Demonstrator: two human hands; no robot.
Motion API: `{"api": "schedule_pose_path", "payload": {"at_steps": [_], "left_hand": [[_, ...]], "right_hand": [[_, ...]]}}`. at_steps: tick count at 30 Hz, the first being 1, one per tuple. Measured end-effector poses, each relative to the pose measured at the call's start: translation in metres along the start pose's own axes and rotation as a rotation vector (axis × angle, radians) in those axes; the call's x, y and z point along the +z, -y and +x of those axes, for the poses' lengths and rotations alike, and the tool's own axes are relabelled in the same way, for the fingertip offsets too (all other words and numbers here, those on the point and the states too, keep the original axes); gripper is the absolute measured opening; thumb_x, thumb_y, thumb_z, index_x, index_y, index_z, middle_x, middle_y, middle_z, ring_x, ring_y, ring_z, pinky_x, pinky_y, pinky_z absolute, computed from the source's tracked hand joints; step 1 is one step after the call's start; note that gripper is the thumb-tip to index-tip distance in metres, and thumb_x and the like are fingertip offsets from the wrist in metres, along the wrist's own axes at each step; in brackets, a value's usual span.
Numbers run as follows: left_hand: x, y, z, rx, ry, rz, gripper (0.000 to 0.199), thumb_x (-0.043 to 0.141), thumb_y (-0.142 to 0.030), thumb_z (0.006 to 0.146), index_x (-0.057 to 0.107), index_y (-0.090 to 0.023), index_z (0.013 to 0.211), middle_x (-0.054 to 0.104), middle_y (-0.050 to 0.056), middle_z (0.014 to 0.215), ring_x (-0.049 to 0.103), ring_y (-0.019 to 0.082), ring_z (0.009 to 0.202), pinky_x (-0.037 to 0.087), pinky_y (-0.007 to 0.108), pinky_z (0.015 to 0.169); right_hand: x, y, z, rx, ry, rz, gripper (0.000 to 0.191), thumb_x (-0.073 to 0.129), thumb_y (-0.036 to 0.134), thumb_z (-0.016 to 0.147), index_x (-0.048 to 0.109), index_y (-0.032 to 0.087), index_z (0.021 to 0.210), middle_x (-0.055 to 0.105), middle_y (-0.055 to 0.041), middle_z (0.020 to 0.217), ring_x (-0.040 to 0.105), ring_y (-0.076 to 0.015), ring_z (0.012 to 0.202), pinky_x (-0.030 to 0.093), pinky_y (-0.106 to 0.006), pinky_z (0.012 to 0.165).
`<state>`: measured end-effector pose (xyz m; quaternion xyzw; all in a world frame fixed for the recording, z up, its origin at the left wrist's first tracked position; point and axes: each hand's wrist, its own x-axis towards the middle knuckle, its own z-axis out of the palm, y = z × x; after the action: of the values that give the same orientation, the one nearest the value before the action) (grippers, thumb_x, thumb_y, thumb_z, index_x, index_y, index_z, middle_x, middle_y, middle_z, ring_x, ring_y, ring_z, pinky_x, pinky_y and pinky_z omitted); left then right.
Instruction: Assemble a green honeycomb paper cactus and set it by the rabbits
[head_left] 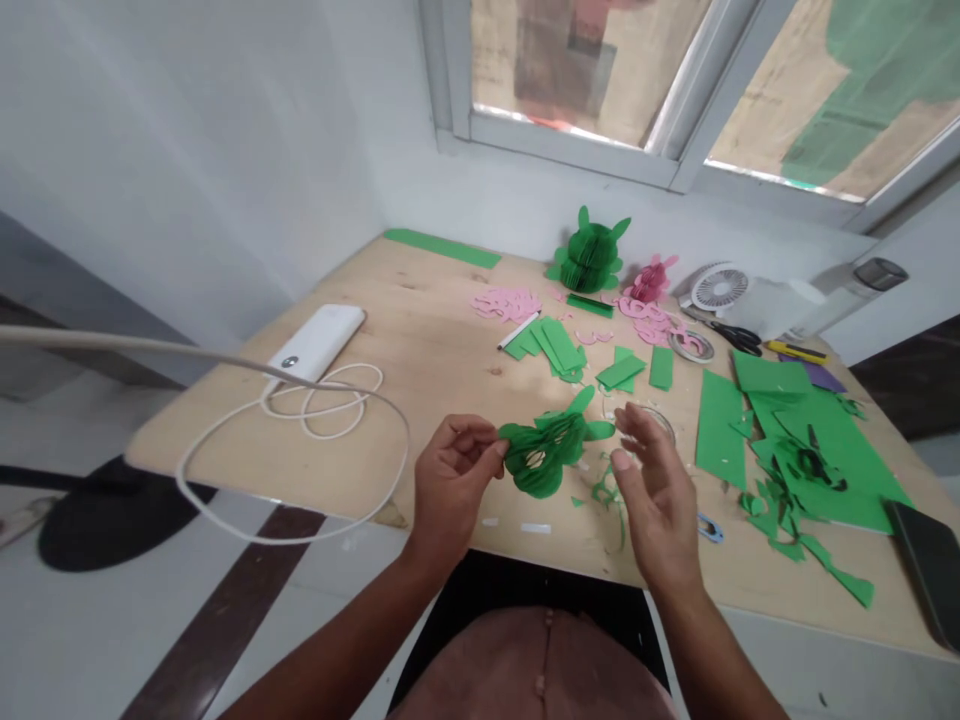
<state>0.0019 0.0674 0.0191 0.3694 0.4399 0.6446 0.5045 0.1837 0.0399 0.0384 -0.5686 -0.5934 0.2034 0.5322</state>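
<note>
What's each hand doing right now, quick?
Left hand: closed, pinching the green paper figure.
Right hand: open, close beside that figure.

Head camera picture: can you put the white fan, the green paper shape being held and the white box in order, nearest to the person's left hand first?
1. Green paper shape: pinched in the left hand.
2. White box: on the left side of the table.
3. White fan: at the back right, farthest away.

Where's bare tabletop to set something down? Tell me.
Bare tabletop between the white power bank and pink paper cutouts, in front of the green paper strip. The right is crowded with green sheets, scraps and a phone.
</note>
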Motion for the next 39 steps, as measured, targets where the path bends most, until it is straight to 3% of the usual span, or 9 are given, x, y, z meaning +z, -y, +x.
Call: {"api": "schedule_pose_path", "payload": {"at_steps": [3,6,12,18,24,31,34,39], "left_hand": [[0.005,0.002,0.003,-0.079,-0.053,-0.135,0.027,0.077,-0.019,0.063,0.056,-0.017,0.081,0.062,-0.003,0.066,0.053,0.007,0.052,0.043,0.018,0.049],[0.007,0.004,0.004,-0.14,-0.077,-0.233,0.03,0.079,-0.019,0.06,0.056,-0.017,0.08,0.063,-0.003,0.067,0.054,0.006,0.054,0.043,0.017,0.05],[0.01,0.009,0.004,-0.23,-0.106,-0.401,0.036,0.085,-0.02,0.055,0.058,-0.018,0.079,0.064,-0.003,0.07,0.058,0.007,0.061,0.045,0.017,0.054],[0.009,0.014,0.003,-0.263,-0.089,-0.469,0.037,0.087,-0.022,0.055,0.06,-0.018,0.081,0.064,-0.003,0.072,0.058,0.007,0.062,0.047,0.017,0.058],[0.01,0.016,0.007,-0.245,-0.05,-0.473,0.037,0.086,-0.019,0.055,0.064,-0.018,0.085,0.067,-0.002,0.077,0.061,0.009,0.07,0.049,0.019,0.065],[0.014,0.015,0.019,-0.207,-0.048,-0.404,0.035,0.083,-0.02,0.056,0.063,-0.018,0.085,0.066,-0.001,0.077,0.06,0.01,0.07,0.048,0.021,0.065],[0.016,0.016,0.024,-0.175,-0.033,-0.347,0.034,0.081,-0.021,0.057,0.062,-0.017,0.085,0.066,0.0,0.075,0.06,0.011,0.068,0.047,0.022,0.064],[0.018,0.019,0.032,-0.139,0.011,-0.279,0.03,0.078,-0.02,0.059,0.061,-0.016,0.084,0.065,0.0,0.074,0.058,0.01,0.066,0.046,0.023,0.063]], "right_hand": [[0.016,-0.017,-0.018,0.224,-0.04,0.182,0.055,0.055,0.04,0.09,0.039,0.027,0.142,0.051,-0.0114,0.14,0.052,-0.025,0.125,0.049,-0.043,0.095],[0.028,-0.02,-0.026,0.341,-0.082,0.301,0.064,0.056,0.045,0.089,0.03,0.029,0.146,0.045,-0.0116,0.144,0.047,-0.0252,0.13,0.047,-0.044,0.098],[0.049,-0.006,-0.025,0.493,-0.015,0.574,0.085,0.072,0.045,0.074,0.027,0.034,0.146,0.061,-0.0058,0.112,0.059,-0.023,0.112,0.049,-0.043,0.095],[0.066,-0.005,-0.02,0.426,0.039,0.695,0.095,0.077,0.04,0.068,0.022,0.036,0.146,0.058,-0.0048,0.111,0.062,-0.0211,0.1,0.053,-0.037,0.085],[0.065,-0.008,-0.008,0.421,-0.018,0.74,0.091,0.076,0.034,0.067,0.028,0.038,0.145,0.055,0.0001,0.104,0.058,-0.0134,0.083,0.051,-0.026,0.072],[0.064,-0.016,0.004,0.398,-0.038,0.755,0.074,0.07,0.035,0.075,0.037,0.031,0.141,0.059,-0.003,0.11,0.057,-0.0171,0.098,0.046,-0.032,0.087],[0.068,-0.023,0.009,0.39,-0.047,0.743,0.078,0.072,0.039,0.073,0.035,0.031,0.142,0.059,-0.003,0.108,0.056,-0.0194,0.102,0.046,-0.036,0.09],[0.074,-0.021,0.019,0.337,-0.058,0.679,0.088,0.077,0.035,0.066,0.034,0.032,0.143,0.057,-0.0025,0.11,0.054,-0.0189,0.105,0.047,-0.032,0.088]]}}
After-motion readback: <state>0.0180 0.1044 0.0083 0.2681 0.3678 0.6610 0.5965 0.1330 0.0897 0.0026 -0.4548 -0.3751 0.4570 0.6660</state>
